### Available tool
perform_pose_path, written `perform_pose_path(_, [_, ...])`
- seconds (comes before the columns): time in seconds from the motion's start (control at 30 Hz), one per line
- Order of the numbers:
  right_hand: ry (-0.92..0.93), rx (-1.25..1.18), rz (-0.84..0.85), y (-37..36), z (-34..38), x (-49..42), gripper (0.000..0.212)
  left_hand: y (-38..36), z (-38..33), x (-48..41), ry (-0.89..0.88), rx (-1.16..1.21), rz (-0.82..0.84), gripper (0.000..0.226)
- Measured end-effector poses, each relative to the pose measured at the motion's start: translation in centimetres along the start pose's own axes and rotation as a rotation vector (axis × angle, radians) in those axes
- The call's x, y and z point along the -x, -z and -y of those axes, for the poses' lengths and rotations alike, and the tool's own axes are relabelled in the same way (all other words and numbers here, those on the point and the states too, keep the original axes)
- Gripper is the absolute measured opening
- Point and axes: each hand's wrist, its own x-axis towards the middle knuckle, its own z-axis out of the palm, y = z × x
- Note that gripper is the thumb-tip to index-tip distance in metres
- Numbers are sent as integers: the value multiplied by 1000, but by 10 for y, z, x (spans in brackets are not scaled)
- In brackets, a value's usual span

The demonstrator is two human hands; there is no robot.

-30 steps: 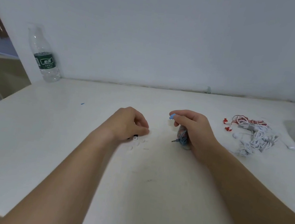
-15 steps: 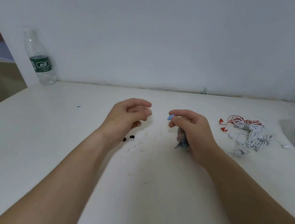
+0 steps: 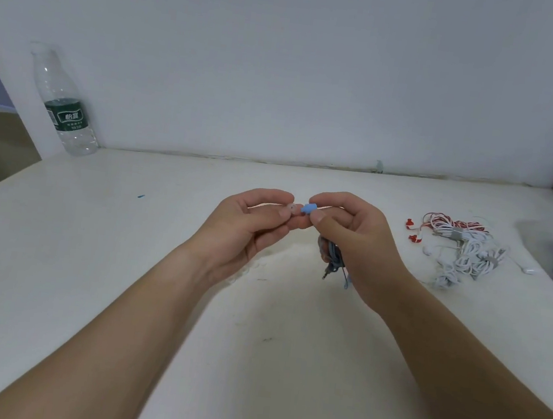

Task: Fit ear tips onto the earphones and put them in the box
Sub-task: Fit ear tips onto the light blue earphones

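The left hand [image 3: 249, 227] is pinching a small translucent ear tip [image 3: 291, 208] between thumb and forefinger, just left of the middle of the frame. The right hand [image 3: 358, 239] is pinching the blue earbud [image 3: 309, 208] the same way, just right of the middle, while its lower fingers are curling round the bundled blue-grey cable [image 3: 332, 253]. The jack plug [image 3: 325, 274] is hanging out below the palm. Both hands are working above the white table [image 3: 251, 361], not resting on it.

The relation that matters is running across the frame. The earbud is lying just to the right of the tip, with its long axis roughly level and its narrow end pointing left towards the tip. The two are almost touching; whether the nozzle is already entering the bore is too small to tell. The tip's opening seems to be facing right, towards the bud, though the fingertips are covering part of it. Neither hand is clearly nearer, so I judge the fit will call for a short push along that level line with the tip kept square to it.

Further right, a tangle of red and white earphones [image 3: 454, 243] is lying on the table, well apart from the hands. At the right edge a clear container [image 3: 541, 236] is showing, possibly the box. A water bottle [image 3: 67, 109] is standing at the upper left.
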Motion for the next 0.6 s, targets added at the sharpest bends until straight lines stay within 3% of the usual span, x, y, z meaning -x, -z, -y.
perform_pose_path(0.6, [43, 140, -38, -2, 0, 0, 9, 0, 2, 0, -52, -131, 33, 14])
